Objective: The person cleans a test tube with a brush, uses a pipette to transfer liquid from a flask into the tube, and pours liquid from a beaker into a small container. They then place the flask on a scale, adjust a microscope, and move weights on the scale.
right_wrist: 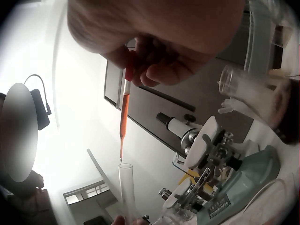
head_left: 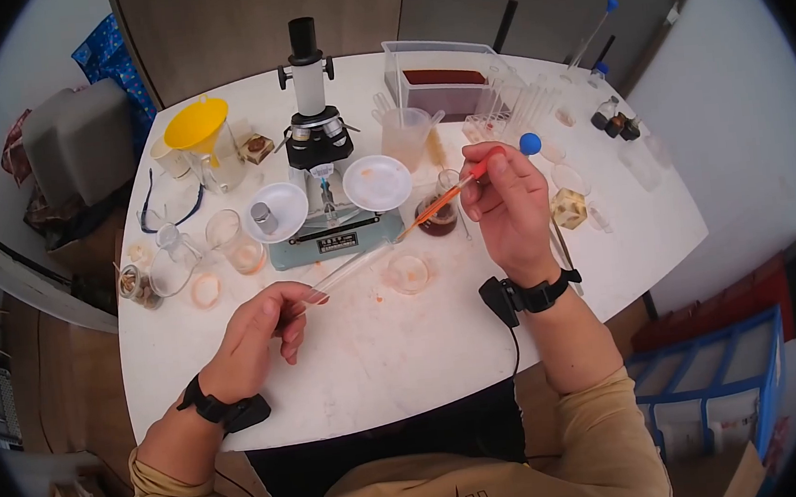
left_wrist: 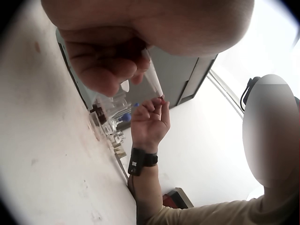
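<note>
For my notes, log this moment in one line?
left hand: holds test tube; right hand: pinches dropper; orange liquid: inside dropper; tip: at tube mouth

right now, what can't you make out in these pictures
Lower end of the clear glass test tube: head view, hidden by the left hand; right wrist view, cut off by the bottom edge.
Upper end of the red rubber bulb on the slim orange-filled dropper: right wrist view, covered by the right hand.
Small lettering on the dark rectangular label of the teal balance: head view, too small to read.
</note>
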Demonstrator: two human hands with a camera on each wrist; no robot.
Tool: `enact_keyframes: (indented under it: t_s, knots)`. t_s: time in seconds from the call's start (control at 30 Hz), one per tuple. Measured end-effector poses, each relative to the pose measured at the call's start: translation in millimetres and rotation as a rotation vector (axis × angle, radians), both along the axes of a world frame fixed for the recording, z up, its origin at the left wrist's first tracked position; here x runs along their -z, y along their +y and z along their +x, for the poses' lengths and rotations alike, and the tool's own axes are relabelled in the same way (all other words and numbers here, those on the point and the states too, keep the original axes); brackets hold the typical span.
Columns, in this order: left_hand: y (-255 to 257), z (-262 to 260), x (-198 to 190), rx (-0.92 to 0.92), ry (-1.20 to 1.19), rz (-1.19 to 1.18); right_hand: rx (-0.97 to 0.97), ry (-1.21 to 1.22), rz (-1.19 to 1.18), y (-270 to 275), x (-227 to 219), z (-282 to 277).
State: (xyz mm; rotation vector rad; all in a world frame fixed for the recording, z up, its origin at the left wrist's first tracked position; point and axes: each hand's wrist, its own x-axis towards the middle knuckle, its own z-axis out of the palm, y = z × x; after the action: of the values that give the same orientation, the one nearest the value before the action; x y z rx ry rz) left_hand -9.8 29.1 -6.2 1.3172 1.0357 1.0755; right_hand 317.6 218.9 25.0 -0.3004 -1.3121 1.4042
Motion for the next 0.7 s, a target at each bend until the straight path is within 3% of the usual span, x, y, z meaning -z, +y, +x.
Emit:
enact_keyframes:
  t_s: [0.7]
  knots:
    - [-0.6, 0.6, -0.4, 0.001, -0.008, -0.015, 0.073, -0.157, 0.125, -3.8, 3.9, -3.2]
